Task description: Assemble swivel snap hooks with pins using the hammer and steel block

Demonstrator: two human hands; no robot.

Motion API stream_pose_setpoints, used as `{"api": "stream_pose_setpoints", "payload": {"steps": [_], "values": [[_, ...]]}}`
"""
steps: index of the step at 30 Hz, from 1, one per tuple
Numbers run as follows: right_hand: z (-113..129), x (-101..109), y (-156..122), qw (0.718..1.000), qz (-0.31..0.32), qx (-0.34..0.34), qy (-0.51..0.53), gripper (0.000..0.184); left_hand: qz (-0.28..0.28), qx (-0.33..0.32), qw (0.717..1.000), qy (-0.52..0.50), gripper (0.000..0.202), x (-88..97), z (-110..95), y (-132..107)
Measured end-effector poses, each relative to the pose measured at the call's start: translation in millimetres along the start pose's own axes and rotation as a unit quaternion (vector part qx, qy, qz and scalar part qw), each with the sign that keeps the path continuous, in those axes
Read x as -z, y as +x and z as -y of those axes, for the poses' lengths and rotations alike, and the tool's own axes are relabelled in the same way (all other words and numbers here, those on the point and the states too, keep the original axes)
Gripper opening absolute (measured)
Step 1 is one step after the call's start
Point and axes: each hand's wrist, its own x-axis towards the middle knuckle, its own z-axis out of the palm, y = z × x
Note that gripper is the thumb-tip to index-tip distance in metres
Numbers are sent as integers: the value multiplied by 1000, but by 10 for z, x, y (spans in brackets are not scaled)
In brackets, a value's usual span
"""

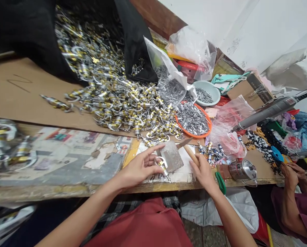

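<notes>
My left hand (143, 167) pinches a small silver-and-yellow metal piece with a curved hook (163, 167) between thumb and fingers. The piece rests against the near-left side of a grey metal block (172, 157), and my fingertips reach the block's upper left edge. In my right hand (203, 171) is the wooden handle of a hammer (191, 153). Its thin dark head lies over the block's far right corner, and I cannot tell whether they touch. A white sheet (186, 161) lies under the block.
Behind my hands spreads a big heap of similar hooked pieces (117, 103), spilling from a black bag (140, 37). An orange basin (209, 127) holds small metal parts. To the right stand a metal mug (242, 170) and a grey electric screwdriver (266, 113). A co-worker's hands (291, 173) work at far right.
</notes>
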Motion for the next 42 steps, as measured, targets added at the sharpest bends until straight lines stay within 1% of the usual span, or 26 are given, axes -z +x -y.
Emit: {"api": "stream_pose_setpoints", "payload": {"steps": [2,3,6,8,10,14,15,18,19,21,23,25,28,29,32,34,36,38,40,42], "values": [[110,124,-126,997,-28,43,52,28,-1,-2,1000,3,82,-4,-12,1],[174,192,-187,995,-28,75,66,31,-1,-1,1000,4,83,-3,-16,2],[347,354,-328,984,-10,163,71,41,2,1,1000,0,85,10,-11,3],[412,393,-383,978,-31,195,69,48,7,1,1000,-4,86,17,-1,3],[435,385,-415,976,-45,208,46,52,5,0,1000,-7,87,17,3,-1],[427,346,-440,980,8,195,-38,51,-12,5,1000,-9,88,-5,-23,-8],[427,344,-441,980,2,195,-37,51,-13,5,1000,-8,88,-11,-33,-9],[445,333,-441,975,-63,214,10,53,-8,1,1000,1,86,-22,-59,-9],[455,322,-440,973,-69,217,18,53,-5,-1,1000,2,86,-23,-63,-9],[469,289,-431,976,-41,212,18,50,-2,-3,1000,2,86,-19,-63,-7],[460,255,-402,982,-8,187,31,46,-1,-1,1000,3,87,-12,-56,-6],[414,231,-341,986,-23,149,76,42,-5,1,1000,10,88,-5,-49,-4],[272,195,-201,985,-52,74,145,42,-6,0,1000,17,89,1,-42,-4],[210,172,-153,985,-45,47,162,43,-5,-1,1000,17,88,2,-40,-5],[10,48,-40,981,2,-28,191,46,-5,-3,1000,18,87,5,-29,-14],[-107,-62,0,981,21,-55,184,46,-8,-2,1000,18,87,12,-18,-23],[-184,-156,20,983,22,-60,170,45,-8,-1,1000,20,86,24,-10,-36],[-201,-202,34,987,13,-48,151,43,-7,-1,1000,30,87,32,-12,-54],[-140,-186,44,993,-2,-27,119,39,-8,-10,999,48,87,25,-28,-78],[7,-118,42,995,-43,6,94,35,-19,-31,997,70,85,-8,-53,-103]]}}
